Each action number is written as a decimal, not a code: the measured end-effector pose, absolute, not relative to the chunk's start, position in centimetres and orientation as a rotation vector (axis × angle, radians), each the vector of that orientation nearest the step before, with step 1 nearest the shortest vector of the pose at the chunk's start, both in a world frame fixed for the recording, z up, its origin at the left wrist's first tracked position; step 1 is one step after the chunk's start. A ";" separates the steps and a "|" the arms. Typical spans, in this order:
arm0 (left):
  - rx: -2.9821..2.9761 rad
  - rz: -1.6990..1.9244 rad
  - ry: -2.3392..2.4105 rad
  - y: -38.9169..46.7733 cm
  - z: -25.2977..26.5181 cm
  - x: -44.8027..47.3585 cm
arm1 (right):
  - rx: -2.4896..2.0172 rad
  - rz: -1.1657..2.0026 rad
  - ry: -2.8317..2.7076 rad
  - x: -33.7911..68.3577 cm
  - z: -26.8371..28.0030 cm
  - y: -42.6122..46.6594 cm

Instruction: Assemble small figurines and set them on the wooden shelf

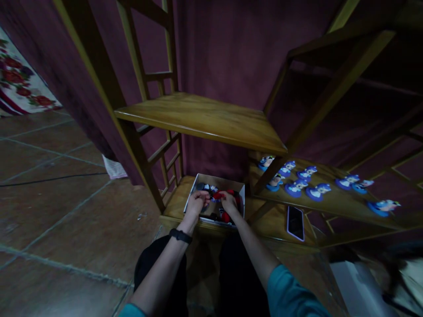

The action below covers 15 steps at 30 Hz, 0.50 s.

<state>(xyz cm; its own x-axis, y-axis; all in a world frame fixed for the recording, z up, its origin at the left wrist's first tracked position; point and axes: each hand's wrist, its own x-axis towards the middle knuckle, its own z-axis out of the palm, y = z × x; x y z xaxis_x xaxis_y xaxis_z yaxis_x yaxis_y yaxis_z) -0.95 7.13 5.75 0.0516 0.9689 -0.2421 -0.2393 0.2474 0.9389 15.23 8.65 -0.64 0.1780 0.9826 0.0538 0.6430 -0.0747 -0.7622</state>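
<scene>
Both hands are inside a shallow white cardboard box [243, 199] with a brown interior, on the lowest shelf. My left hand [197, 202], with a dark band on its wrist, has its fingers curled together at the box's left side; what they hold is too small to make out. My right hand [228, 203] pinches a small red item [218, 195] close to the left fingertips. Red and black pieces [225, 216] lie in the box below the right hand. Dark and white pieces [206, 187] sit behind the left hand, partly covered.
A wooden shelf board [205, 116] overhangs the box, with a post [132, 145] at the left. Several blue and purple figurines [296, 188] stand on the right-hand shelf [333, 204]. A phone [295, 223] lies below them. A white box [357, 286] is at the lower right.
</scene>
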 end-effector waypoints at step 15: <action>1.172 0.888 1.239 7.9 4.5 -1.1 | -1.889 0.525 -1.815 15.4 -0.6 8.6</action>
<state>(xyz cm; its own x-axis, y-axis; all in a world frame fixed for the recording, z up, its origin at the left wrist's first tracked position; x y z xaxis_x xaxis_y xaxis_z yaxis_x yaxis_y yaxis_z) -1.08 7.86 4.49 0.1548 0.9616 -0.2267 0.0946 0.2140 0.9722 15.38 8.57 -0.60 0.0540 0.9975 0.0445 0.8197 -0.0188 -0.5724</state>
